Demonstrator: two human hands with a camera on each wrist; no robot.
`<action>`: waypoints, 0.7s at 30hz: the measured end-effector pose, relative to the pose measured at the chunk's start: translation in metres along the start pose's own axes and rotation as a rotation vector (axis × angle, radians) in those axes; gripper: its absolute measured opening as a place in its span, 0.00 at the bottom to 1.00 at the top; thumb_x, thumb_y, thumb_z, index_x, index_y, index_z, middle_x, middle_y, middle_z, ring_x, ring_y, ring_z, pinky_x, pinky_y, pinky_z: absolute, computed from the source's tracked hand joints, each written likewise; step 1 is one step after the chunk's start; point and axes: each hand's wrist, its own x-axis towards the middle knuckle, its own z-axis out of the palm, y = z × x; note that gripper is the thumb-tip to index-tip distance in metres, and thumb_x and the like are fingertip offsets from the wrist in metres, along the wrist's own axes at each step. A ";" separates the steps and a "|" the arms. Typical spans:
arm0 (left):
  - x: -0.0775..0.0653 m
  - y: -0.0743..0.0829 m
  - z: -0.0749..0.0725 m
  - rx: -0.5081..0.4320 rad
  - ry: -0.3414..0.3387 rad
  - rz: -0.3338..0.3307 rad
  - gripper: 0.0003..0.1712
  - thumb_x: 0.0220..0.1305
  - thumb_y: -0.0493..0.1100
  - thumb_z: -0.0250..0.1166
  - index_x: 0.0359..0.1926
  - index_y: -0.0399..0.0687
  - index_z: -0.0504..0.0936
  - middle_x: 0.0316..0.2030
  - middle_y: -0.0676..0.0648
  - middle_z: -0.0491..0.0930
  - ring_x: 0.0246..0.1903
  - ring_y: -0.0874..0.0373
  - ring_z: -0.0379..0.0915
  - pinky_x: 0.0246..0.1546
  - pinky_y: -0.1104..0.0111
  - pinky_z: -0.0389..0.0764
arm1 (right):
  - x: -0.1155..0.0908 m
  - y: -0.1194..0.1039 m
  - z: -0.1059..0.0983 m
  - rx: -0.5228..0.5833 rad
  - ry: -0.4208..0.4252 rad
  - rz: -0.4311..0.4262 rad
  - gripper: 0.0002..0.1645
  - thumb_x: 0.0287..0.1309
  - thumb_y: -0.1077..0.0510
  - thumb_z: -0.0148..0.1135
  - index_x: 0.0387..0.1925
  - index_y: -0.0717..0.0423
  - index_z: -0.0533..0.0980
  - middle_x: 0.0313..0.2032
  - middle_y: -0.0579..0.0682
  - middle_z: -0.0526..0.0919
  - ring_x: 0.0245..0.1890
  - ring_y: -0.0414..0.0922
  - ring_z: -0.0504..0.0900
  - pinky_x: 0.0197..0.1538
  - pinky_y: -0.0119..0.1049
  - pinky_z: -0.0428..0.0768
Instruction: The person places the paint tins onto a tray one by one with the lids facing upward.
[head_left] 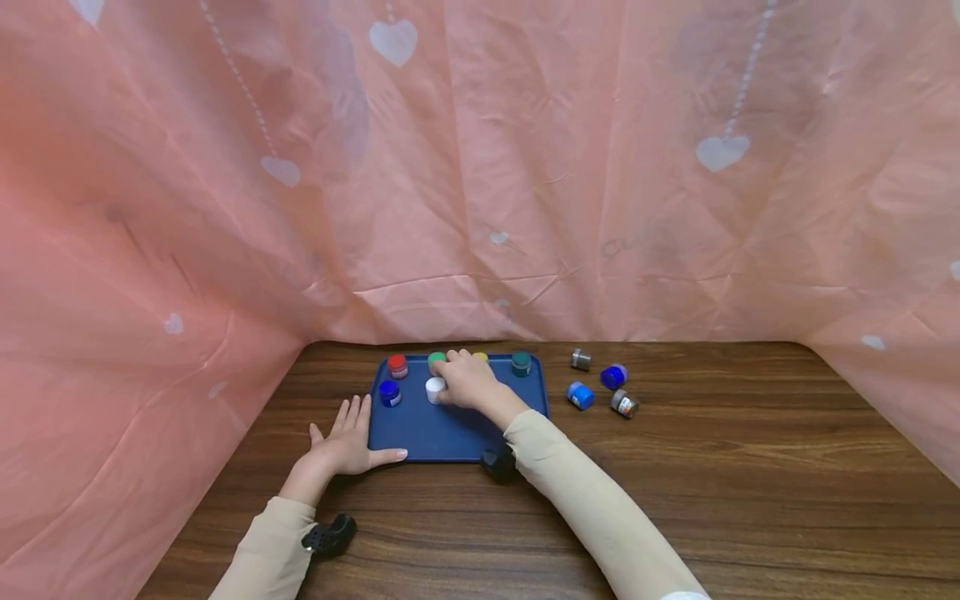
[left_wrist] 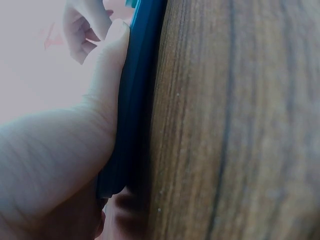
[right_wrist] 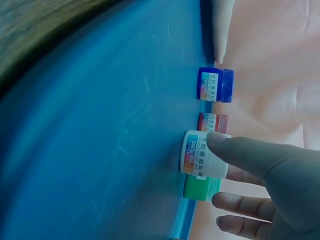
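My right hand [head_left: 471,383] pinches a white paint jar [right_wrist: 200,154] with thumb and fingers. The jar stands upright on the blue tray [head_left: 427,437]. A green-lidded jar [right_wrist: 196,188] is just behind it, and a yellow-lidded jar [head_left: 481,357] is mostly hidden by the hand. To the left on the tray stand a red jar [head_left: 397,366] and a dark blue jar [head_left: 390,392]; a dark green jar [head_left: 521,363] is at the back right. At the tray's front left corner rests my left hand [head_left: 341,448], fingers spread, its thumb along the front edge.
Right of the tray, on the wooden table [head_left: 720,500], lie a grey-brown jar [head_left: 581,359], a dark blue jar [head_left: 613,377], a lighter blue jar [head_left: 580,395] and another brown jar [head_left: 624,404]. A pink curtain [head_left: 525,208] hangs around the table's back and sides.
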 end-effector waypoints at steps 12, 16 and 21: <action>0.001 -0.003 0.001 -0.019 0.000 -0.004 0.78 0.43 0.86 0.56 0.77 0.38 0.36 0.76 0.30 0.38 0.76 0.35 0.29 0.61 0.24 0.29 | -0.025 0.017 -0.013 0.127 0.029 0.014 0.30 0.55 0.38 0.68 0.56 0.46 0.79 0.53 0.52 0.79 0.53 0.51 0.75 0.56 0.50 0.76; 0.001 -0.004 0.001 -0.024 0.006 0.001 0.78 0.43 0.86 0.55 0.77 0.38 0.36 0.76 0.30 0.38 0.76 0.36 0.29 0.61 0.24 0.29 | -0.035 0.028 -0.015 0.149 0.055 0.003 0.28 0.56 0.41 0.68 0.55 0.47 0.79 0.52 0.52 0.79 0.53 0.51 0.75 0.55 0.50 0.76; 0.001 -0.006 0.002 -0.035 0.021 0.011 0.79 0.41 0.87 0.55 0.77 0.37 0.37 0.75 0.29 0.38 0.76 0.34 0.30 0.59 0.23 0.29 | -0.045 0.041 -0.018 0.165 0.090 -0.010 0.26 0.56 0.42 0.69 0.52 0.50 0.80 0.49 0.53 0.79 0.52 0.52 0.75 0.53 0.51 0.77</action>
